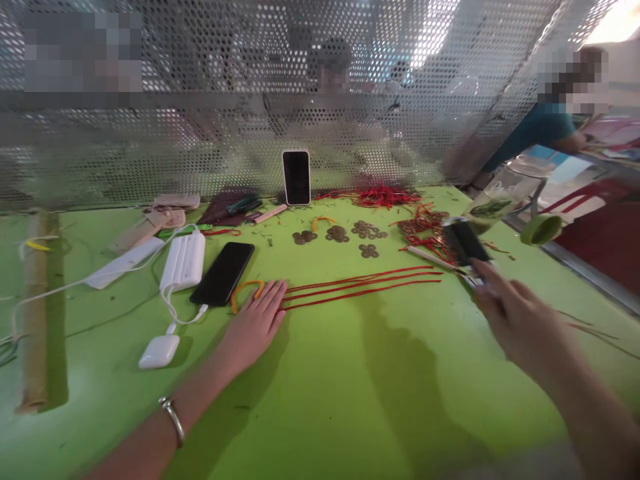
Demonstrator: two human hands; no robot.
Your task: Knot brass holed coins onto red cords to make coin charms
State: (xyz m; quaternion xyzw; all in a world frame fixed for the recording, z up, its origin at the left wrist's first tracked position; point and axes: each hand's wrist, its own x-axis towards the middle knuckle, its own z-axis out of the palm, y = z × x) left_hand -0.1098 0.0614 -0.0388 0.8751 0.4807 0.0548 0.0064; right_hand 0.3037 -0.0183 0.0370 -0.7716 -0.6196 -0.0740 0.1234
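My left hand [260, 313] lies flat on the green table, fingers stretched over the left ends of several red cords [365, 285]. The cords run to the right in nearly parallel lines. A yellow-orange cord loop [241, 285] curves beside the left fingertips. At the right, my right hand [505, 310] is closed, with thumb and fingers at the near end of a dark rectangular object [466, 241]; blur hides its kind. A thin pale stick-like tool [430, 257] lies close to those fingers. Coins with holes [338, 233] sit in small clusters beyond the cords.
Tangled red cord [383, 197] and a knotted red bundle [423, 227] lie at the back right, near a jar [510, 190]. A black phone [223, 273], white power bank [183, 260] and earphone case [159, 351] are left. An upright phone [297, 177] leans on the perforated metal screen [225, 133].
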